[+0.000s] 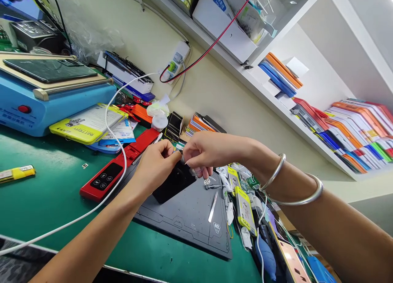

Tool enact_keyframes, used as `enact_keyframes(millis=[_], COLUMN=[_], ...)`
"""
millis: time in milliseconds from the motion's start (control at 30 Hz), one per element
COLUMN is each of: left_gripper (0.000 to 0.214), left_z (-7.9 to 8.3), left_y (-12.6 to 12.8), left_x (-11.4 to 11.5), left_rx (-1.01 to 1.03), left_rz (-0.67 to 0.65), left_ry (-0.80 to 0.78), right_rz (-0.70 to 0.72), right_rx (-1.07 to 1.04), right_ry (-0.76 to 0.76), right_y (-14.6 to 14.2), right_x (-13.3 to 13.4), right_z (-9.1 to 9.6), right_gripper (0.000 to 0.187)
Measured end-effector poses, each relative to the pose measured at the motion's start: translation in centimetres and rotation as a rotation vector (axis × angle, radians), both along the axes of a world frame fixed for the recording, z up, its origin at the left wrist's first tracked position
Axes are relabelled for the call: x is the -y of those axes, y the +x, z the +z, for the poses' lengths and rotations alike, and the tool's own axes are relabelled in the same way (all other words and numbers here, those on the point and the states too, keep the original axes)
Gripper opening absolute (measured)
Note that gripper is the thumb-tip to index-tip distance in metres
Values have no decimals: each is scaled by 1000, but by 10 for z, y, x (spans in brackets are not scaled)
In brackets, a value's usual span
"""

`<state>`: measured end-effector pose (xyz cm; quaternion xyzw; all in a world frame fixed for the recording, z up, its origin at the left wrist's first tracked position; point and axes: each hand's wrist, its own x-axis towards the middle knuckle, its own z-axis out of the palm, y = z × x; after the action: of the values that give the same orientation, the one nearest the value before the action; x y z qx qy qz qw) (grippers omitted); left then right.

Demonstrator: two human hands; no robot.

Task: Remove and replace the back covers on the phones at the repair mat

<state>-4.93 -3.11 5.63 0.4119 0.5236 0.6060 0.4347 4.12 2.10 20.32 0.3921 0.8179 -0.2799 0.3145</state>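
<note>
My left hand (158,164) is closed in a pinch at the upper part of a black phone (175,183), which lies on a dark grey work mat (184,225). Close beside it, my right hand (208,150) reaches in from the right with its fingers curled together. The fingertips of both hands nearly meet; whatever lies between them is too small and covered to name. A bit of green circuit board shows just behind the fingers. Silver tweezers (213,206) lie on the mat to the right of the phone.
A red tool with a button panel (107,176) lies left of the mat, crossed by a white cable (125,160). Farther left stands a blue machine (58,107) bearing a phone (50,69). Yellow battery packs (245,211) and a blue air blower (265,256) crowd the right.
</note>
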Motion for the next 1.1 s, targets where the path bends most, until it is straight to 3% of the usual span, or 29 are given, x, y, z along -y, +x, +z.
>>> enact_keyframes(millis=[333,500,667,800,867,967,1033,1100], left_gripper=[27,25,24,32,37,29,25,32], left_z=[0,1,-1,-3,-11,-37,-59,-75], left_y=[2,1,6,20,32,56,70,80], left_x=[1,13,24,32,35,35,34,33], left_rx=[-16,-49,-89,-279,-527,-855,-965,-1069], left_rz=[6,-18,-130,-151,-154,-231,-355,-450], left_ry=[23,76,165,262,300,378,452,476], right_rz=[16,111,190,213,228,178,8,-258], right_rx=[-37,-8,-2,-41,-34,34,25,-84], right_ry=[19,202,377,455,419,339,475,580], right_y=[2,7,16,24,34,69,105,142], right_x=[4,18,26,29,31,42,58,81], right_z=[1,1,5,7,-3,-44,-82,-119], right_gripper=[14,13,14,13,13,13,14,16])
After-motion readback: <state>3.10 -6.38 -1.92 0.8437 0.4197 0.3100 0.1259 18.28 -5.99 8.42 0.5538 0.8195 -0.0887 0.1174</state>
